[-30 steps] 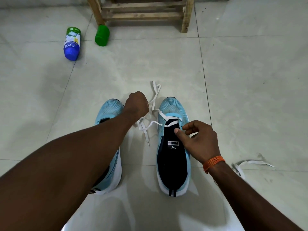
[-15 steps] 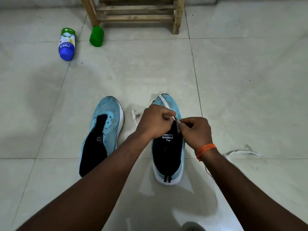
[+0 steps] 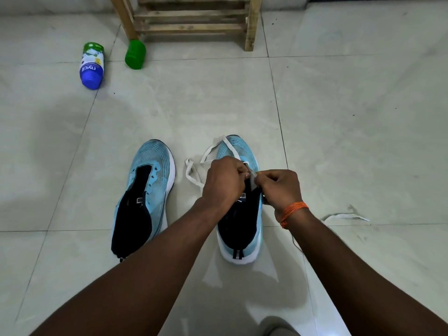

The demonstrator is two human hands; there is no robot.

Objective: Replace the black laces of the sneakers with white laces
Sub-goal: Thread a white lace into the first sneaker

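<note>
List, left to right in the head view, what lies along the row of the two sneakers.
From the left: unlaced sneaker, white lace, left hand, right hand, spare lace. The sneaker being laced lies under both hands, so I left it out.

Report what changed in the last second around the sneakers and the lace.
The left hand, which gripped the white lace between the sneakers, moved right to the eyelets of the right sneaker. It now meets the right hand there, and both pinch the lace. Unchanged: both sneakers' places, the left sneaker unlaced, the spare lace at right, the blue bottle, the green bottle.
</note>
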